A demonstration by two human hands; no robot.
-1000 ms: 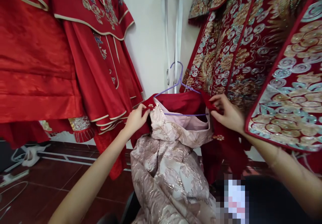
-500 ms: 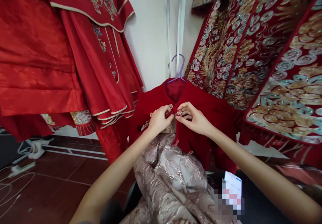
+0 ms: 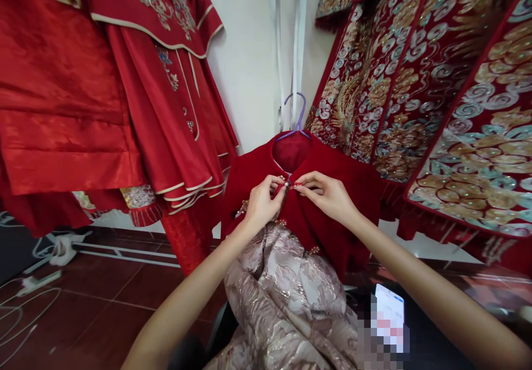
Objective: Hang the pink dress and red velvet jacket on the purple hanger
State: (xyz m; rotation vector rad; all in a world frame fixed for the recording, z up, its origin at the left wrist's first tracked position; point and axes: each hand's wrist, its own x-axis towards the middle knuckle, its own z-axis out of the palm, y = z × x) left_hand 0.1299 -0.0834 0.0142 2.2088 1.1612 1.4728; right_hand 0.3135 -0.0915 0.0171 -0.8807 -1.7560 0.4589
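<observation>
A red jacket (image 3: 357,198) hangs on a purple hanger (image 3: 301,119) in front of me. At its front, just under the collar, my left hand (image 3: 264,201) pinches one beaded side of a frog button. My right hand (image 3: 328,195) pinches the facing side, its fingertips nearly touching the left ones. The two front edges meet between them; fingers partly hide the fastening. A lower beaded frog button (image 3: 315,250) shows on the jacket front. Shiny pinkish-grey brocade fabric (image 3: 295,281) lies below my hands.
Red garments with pale trim (image 3: 166,121) hang on the left, and gold-and-silver embroidered red panels (image 3: 403,98) on the right. A phone (image 3: 389,309) lies at lower right. White shoes (image 3: 63,249), a power strip (image 3: 39,283) and cables are at floor level on the left.
My right hand has turned flatter, and the button sides are now lined up against each other. The gap between the jacket's front edges has narrowed. The view has shifted slightly.
</observation>
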